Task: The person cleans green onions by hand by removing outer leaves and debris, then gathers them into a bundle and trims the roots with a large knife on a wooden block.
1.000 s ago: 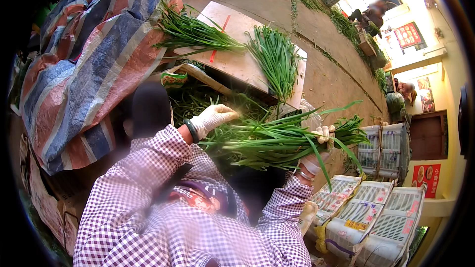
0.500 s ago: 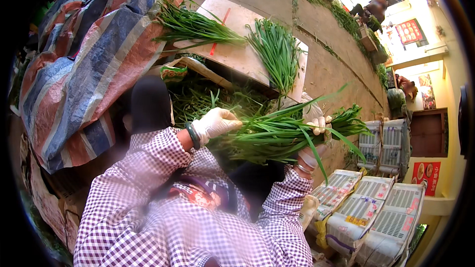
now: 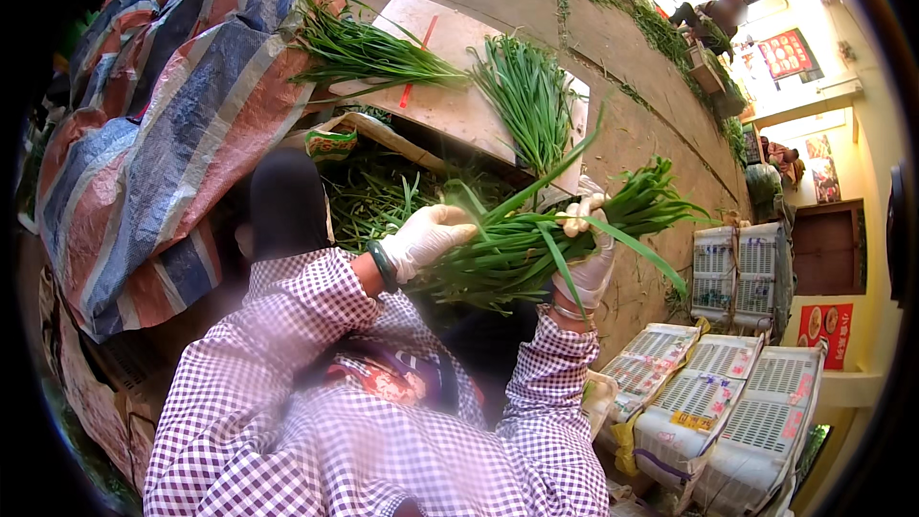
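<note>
While the left hand [image 3: 433,239] was held half-curled at the leafy bunch [image 3: 517,257], any grip impossible to tell, the bunch was stretched between both hands and clasped in the right hand [image 3: 589,263], fingers wrapped around.

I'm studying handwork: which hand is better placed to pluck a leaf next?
Probably the left hand: its fingers are at the left side of the green bunch; the right hand holds it.
</note>
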`<state>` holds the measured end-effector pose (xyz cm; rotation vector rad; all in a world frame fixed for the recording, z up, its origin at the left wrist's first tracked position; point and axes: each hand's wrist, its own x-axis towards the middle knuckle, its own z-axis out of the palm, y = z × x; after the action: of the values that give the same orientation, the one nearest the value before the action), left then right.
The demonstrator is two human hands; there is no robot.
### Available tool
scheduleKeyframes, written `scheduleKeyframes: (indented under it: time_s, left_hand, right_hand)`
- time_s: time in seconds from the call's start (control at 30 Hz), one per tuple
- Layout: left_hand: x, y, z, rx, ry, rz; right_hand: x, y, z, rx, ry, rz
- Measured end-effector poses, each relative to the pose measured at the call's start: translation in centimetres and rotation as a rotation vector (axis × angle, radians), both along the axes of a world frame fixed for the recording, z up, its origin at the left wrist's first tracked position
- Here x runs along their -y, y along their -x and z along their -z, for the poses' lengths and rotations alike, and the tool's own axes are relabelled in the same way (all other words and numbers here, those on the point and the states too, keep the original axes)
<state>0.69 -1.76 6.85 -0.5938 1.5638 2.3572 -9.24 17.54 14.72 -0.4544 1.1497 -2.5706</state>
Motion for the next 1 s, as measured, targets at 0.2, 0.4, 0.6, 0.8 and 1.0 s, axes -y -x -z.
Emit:
scheduleKeyframes:
  time_s: [0.2,0.4,0.6,0.8,1.0]
  left_hand:
    - [-0.2,0.2,-0.7,-0.315,-0.190,-0.200]
    - [0.1,0.3,-3.0,-0.471,-0.181,-0.096]
    - [1.5,-0.5,-5.2,-0.780,0.168,-0.205]
    - [5.0,0.0,-3.2,-0.579,-0.059,-0.420]
    - [11.5,-2.7,-6.4,-0.442,-0.063,-0.683]
  right_hand:
    - [3.4,-1.0,-0.8,0.075,-0.037,-0.032]
    - [7.1,-2.1,-0.1,0.036,-0.306,-0.128]
    - [10.5,-3.2,-1.2,-0.252,-0.405,-0.152]
    - [14.3,-1.5,-3.0,-1.318,-1.277,-0.119]
    - [12.2,-1.4,-4.5,-1.041,-0.669,-0.098]
